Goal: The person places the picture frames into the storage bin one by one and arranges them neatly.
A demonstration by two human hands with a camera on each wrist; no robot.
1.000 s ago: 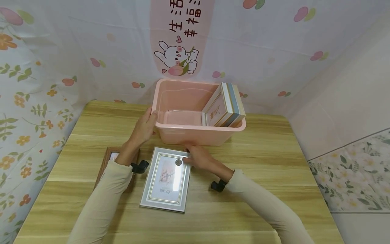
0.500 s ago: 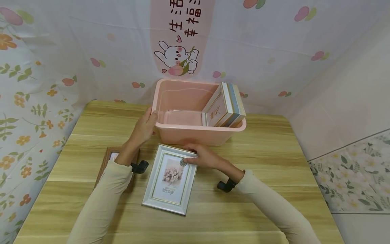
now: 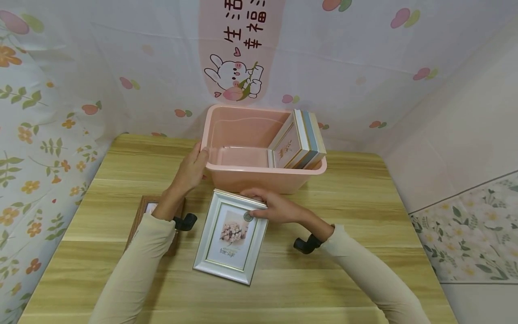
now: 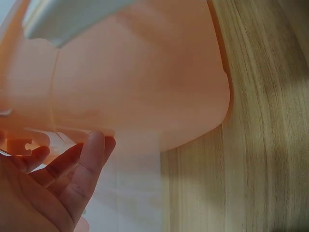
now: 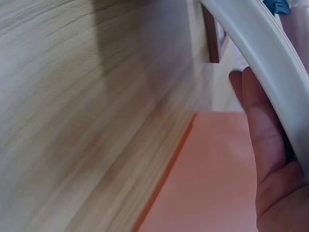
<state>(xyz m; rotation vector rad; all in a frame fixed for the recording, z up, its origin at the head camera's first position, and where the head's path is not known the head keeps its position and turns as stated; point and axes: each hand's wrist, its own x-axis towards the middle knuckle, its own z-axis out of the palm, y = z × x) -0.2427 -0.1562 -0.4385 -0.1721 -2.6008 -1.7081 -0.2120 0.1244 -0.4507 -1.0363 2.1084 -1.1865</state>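
My right hand grips a silver-white picture frame at its upper right corner, thumb on the front and fingers behind. The frame holds a flower print lettered "free style" and a round grey sticker. In the right wrist view its pale edge lies across the palm, its far end tilted up. My left hand holds the left rim of a pink plastic bin. In the left wrist view its fingers lie against the bin's outer side. Several picture frames lean together inside the bin at the right.
A brown wooden picture frame lies on the wood-grain table, partly under my left forearm. Behind the bin hangs a patterned cloth. A pale wall panel stands beyond the table's right edge.
The silver-white picture frame has risen off the table at its upper end and shifted right and toward the bin with my right hand. My left hand stays on the rim.
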